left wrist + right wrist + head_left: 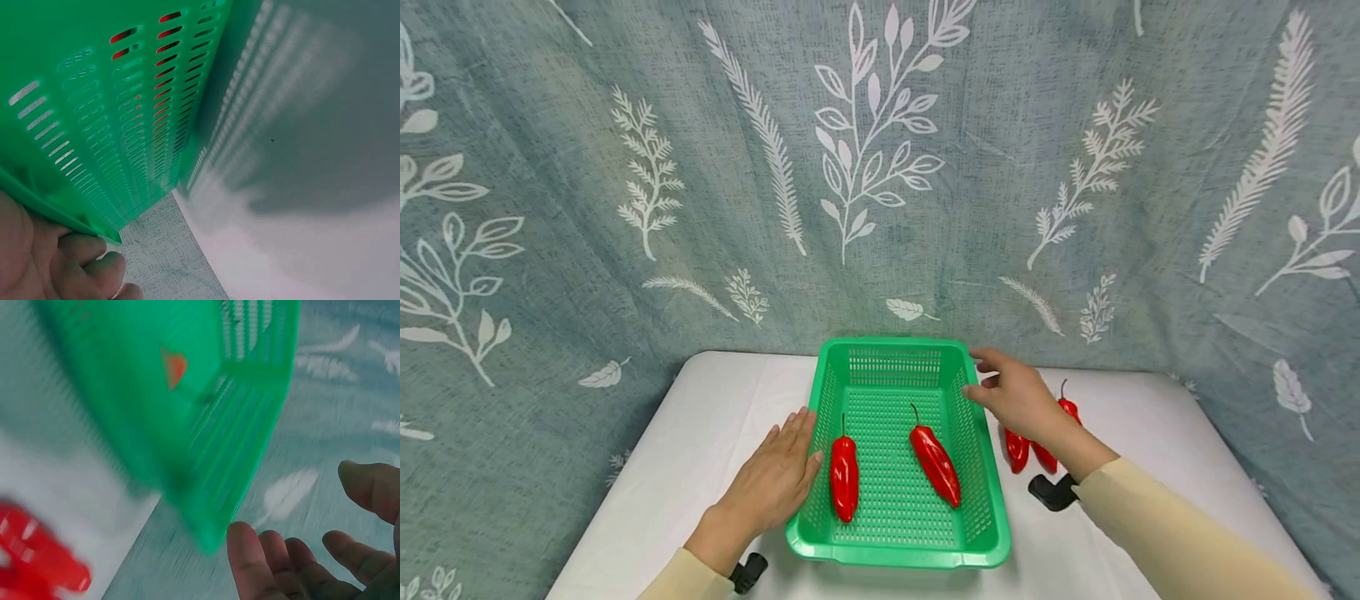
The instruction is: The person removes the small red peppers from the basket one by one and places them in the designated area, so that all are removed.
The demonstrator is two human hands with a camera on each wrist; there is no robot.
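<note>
A green plastic basket (895,557) with slotted walls stands on the white table. Two red chili peppers lie in it: one pepper (844,479) along the left side, another pepper (936,467) slanting right of the middle. My left hand (775,471) rests flat with straight fingers along the basket's left rim. Over the right rim near the far corner, my right hand (1018,396) hovers with fingers spread and nothing between them. In the right wrist view its fingertips (242,540) are close to the basket's corner (209,534).
Several more red peppers (1017,450) lie on the table right of the basket, partly hidden under my right forearm. Black wrist straps (1054,492) sit on both wrists. A grey-green leaf-patterned cloth (880,292) hangs behind the white table (730,392).
</note>
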